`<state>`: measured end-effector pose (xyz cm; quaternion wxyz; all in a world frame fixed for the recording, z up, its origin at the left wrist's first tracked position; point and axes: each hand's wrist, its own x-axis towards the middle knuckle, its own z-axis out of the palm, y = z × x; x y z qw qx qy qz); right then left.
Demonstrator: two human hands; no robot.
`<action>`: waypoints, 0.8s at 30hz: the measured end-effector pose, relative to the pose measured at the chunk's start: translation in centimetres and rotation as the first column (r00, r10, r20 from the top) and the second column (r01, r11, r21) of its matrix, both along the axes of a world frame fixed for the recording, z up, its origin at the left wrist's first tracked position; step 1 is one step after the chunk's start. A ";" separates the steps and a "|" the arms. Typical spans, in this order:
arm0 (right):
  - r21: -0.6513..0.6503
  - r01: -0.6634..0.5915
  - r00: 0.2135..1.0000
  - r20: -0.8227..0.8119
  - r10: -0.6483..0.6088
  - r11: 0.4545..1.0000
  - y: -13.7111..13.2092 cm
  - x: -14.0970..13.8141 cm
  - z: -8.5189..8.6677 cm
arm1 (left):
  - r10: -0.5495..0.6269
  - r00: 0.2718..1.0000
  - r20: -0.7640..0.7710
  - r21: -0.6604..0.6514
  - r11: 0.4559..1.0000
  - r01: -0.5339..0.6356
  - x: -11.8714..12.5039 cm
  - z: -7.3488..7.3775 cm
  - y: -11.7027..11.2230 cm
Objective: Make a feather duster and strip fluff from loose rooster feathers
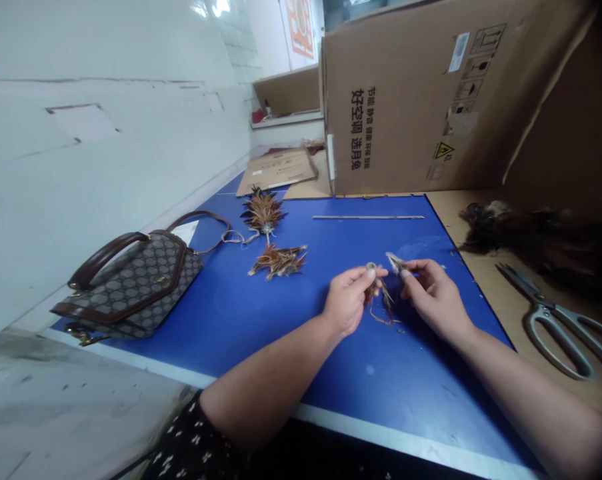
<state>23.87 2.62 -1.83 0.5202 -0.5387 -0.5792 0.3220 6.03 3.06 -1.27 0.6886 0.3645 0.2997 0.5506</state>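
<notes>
Brown feathers (371, 291) pinched in left hand (348, 297), greyish tuft (394, 261) pinched in right hand (435, 293), nearly touching.

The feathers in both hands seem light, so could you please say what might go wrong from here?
The feather tuft pinched in the right hand might slip. The loose feathers on the blue tabletop could scatter if brushed. The scissors lying near the right forearm might be knocked.
</notes>
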 end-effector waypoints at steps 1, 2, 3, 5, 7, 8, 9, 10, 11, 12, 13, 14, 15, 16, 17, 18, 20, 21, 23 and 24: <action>0.062 0.043 0.995 0.089 -0.048 0.997 0.0 0.0 0.0 | -0.019 1.000 0.014 0.003 1.000 0.019 0.0 0.1 0.0; 0.133 0.063 0.983 0.166 -0.085 0.989 0.0 0.1 0.1 | -0.034 0.999 0.028 0.011 0.999 0.033 -0.1 0.1 0.0; 0.196 0.056 0.971 0.218 -0.100 0.979 -0.1 0.1 0.3 | -0.049 0.998 0.040 0.019 0.999 0.048 -0.1 0.1 -0.1; 0.265 -0.016 0.969 0.242 -0.050 0.964 -0.3 0.2 0.8 | -0.088 0.995 0.053 0.033 0.996 0.086 -0.1 0.1 -0.1; 0.235 -0.133 0.977 0.196 0.087 0.963 -0.6 0.2 1.3 | -0.129 0.991 0.043 0.028 0.991 0.128 -0.2 0.0 -0.1; 0.200 -0.191 0.974 0.163 0.160 0.961 -0.8 0.2 1.5 | -0.154 0.988 0.029 0.018 0.988 0.154 -0.2 0.0 -0.1; 0.164 -0.242 0.967 0.126 0.223 0.956 -0.9 0.1 1.7 | -0.177 0.984 0.015 0.009 0.984 0.177 -0.2 -0.1 -0.2; 0.131 -0.283 0.958 0.089 0.273 0.950 -1.0 0.1 1.8 | -0.200 0.980 0.003 0.004 0.980 0.200 -0.2 -0.1 -0.2; 0.104 -0.311 0.950 0.051 0.307 0.945 -1.1 0.1 1.9 | -0.222 0.975 -0.008 0.001 0.975 0.222 -0.2 -0.2 -0.2; 0.086 -0.326 0.945 0.015 0.326 0.941 -1.1 0.1 2.0 | -0.242 0.970 -0.018 0.000 0.970 0.242 -0.2 -0.2 -0.3; 0.073 -0.333 0.942 -0.018 0.335 0.940 -1.1 0.0 2.0 | -0.258 0.966 -0.028 0.004 0.966 0.258 -0.2 -0.2 -0.3; 0.063 -0.335 0.940 -0.046 0.338 0.940 -1.1 0.0 2.0 | -0.264 0.964 -0.034 0.011 0.964 0.265 -0.2 -0.2 -0.3; 0.059 -0.334 0.939 -0.069 0.337 0.941 -1.0 0.0 1.9 | -0.263 0.964 -0.037 0.018 0.964 0.264 -0.2 -0.2 -0.3; 0.059 -0.329 0.939 -0.085 0.333 0.942 -0.9 0.1 1.8 | -0.259 0.965 -0.036 0.023 0.965 0.260 -0.2 -0.2 -0.3; 0.061 -0.326 0.939 -0.093 0.330 0.943 -0.8 0.1 1.7 | -0.250 0.968 -0.029 0.023 0.968 0.251 -0.1 -0.2 -0.3; 0.064 -0.324 0.940 -0.091 0.329 0.944 -0.8 0.1 1.5 | -0.236 0.972 -0.019 0.019 0.972 0.236 -0.1 -0.3 -0.3; 0.082 -0.320 0.945 -0.048 0.324 0.944 -0.6 0.2 1.2 | -0.200 0.980 -0.006 -0.005 0.980 0.200 0.1 -0.4 -0.2; 0.102 -0.308 0.950 -0.008 0.311 0.946 -0.6 0.2 1.1 | -0.182 0.983 -0.005 -0.021 0.983 0.182 0.2 -0.5 -0.2; 0.163 -0.263 0.964 0.090 0.251 0.951 -0.5 0.1 0.9 | -0.145 0.989 -0.013 -0.041 0.989 0.145 0.4 -0.7 -0.1; 0.200 -0.239 0.967 0.137 0.214 0.950 -0.5 0.1 0.9 | -0.130 0.991 -0.021 -0.045 0.991 0.129 0.4 -0.8 -0.1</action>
